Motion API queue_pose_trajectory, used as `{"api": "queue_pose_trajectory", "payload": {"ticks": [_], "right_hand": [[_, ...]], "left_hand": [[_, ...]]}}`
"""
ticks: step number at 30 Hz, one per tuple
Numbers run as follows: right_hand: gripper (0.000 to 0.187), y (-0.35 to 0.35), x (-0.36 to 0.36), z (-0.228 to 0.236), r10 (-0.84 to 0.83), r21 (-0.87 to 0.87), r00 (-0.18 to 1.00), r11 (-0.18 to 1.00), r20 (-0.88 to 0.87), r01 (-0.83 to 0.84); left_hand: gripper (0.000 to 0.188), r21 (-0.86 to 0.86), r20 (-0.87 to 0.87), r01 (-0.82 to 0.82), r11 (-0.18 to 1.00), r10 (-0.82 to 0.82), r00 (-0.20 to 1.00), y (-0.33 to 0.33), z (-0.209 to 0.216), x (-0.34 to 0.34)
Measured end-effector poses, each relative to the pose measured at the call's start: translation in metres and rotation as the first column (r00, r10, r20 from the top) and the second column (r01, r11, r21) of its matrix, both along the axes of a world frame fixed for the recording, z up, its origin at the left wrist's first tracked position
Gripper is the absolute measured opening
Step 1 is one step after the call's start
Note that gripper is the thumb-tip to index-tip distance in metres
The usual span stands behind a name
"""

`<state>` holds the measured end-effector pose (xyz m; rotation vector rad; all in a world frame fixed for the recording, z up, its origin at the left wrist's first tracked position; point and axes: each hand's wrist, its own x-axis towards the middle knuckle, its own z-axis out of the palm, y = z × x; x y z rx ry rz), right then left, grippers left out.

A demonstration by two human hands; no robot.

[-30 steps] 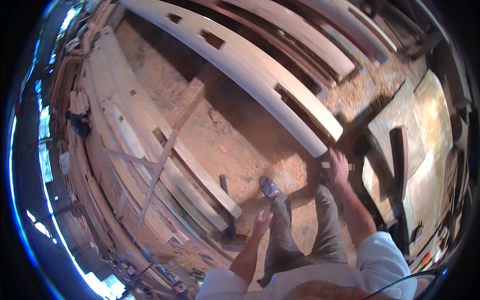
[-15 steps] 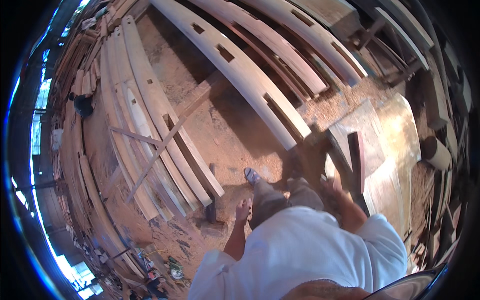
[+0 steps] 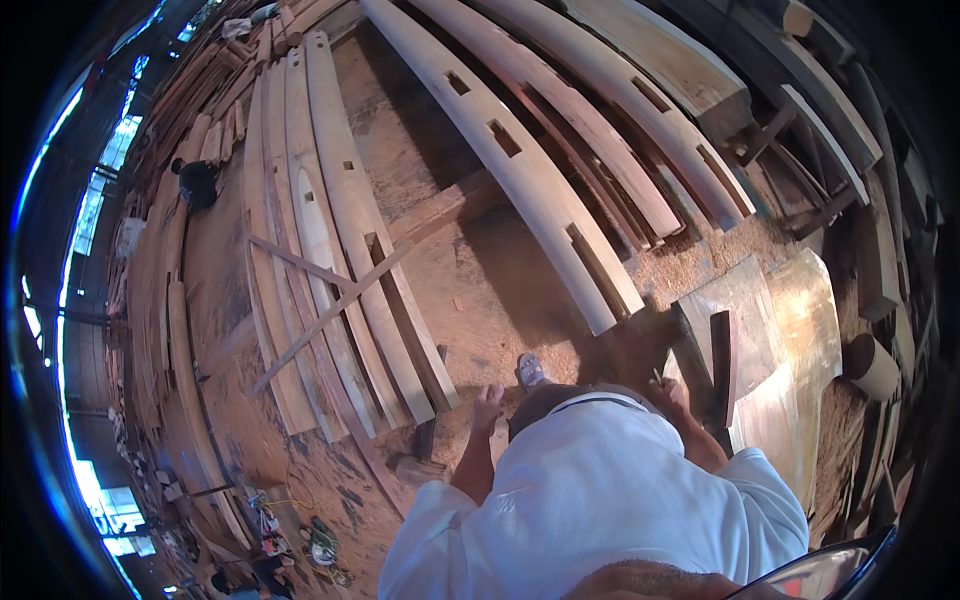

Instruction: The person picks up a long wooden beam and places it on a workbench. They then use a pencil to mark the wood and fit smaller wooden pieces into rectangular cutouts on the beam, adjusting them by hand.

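Right hand (image 3: 677, 397): appeared closed on a thin pale strip (image 3: 657, 376), too small to identify.
Left hand (image 3: 487, 410): fingers loosely curled; whether clamped on anything could not be told.
Shirt (image 3: 600, 490): pale; bore a small dark mark, illegible.
Short board (image 3: 722, 360): dark reddish, rested on a pale slab (image 3: 795, 330) near the right hand.
Nearest beam (image 3: 541, 190): long, pale, smooth-faced, cut with rectangular slots; its near end lay ahead of the hands.
Left beams (image 3: 355, 210): side by side beneath crossed laths (image 3: 330, 318).
Floor (image 3: 460, 290): brown, strewn with shavings.
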<state>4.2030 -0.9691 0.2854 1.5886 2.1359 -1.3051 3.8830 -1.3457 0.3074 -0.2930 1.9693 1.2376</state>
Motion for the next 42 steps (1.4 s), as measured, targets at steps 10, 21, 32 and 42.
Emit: {"api": "queue_pose_trajectory", "payload": {"ticks": [10,21,32,42], "right_hand": [[0.033,0.013,-0.054,-0.052,-0.021,-0.082,0.979,0.997,-0.204,0.005],[0.029,0.043,-0.02,-0.108,0.213,0.132,0.907,0.975,-0.364,-0.176],[0.048,0.078,0.003,-0.045,0.071,-0.179,0.982,0.979,-0.173,-0.102],[0.043,0.088,-0.053,-0.013,-0.014,-0.107,0.984,0.994,-0.178,-0.005]], "left_hand": [[0.045,-0.098,0.115,-0.115,0.989,0.126,0.985,-0.064,-0.011,0.012],[0.05,-0.118,0.144,-0.139,0.983,0.155,0.977,-0.026,0.016,0.043],[0.064,-0.151,0.113,-0.161,0.975,0.179,0.977,-0.011,0.016,0.078],[0.059,-0.184,0.013,-0.018,0.983,0.02,1.0,-0.008,0.006,0.04]]}}
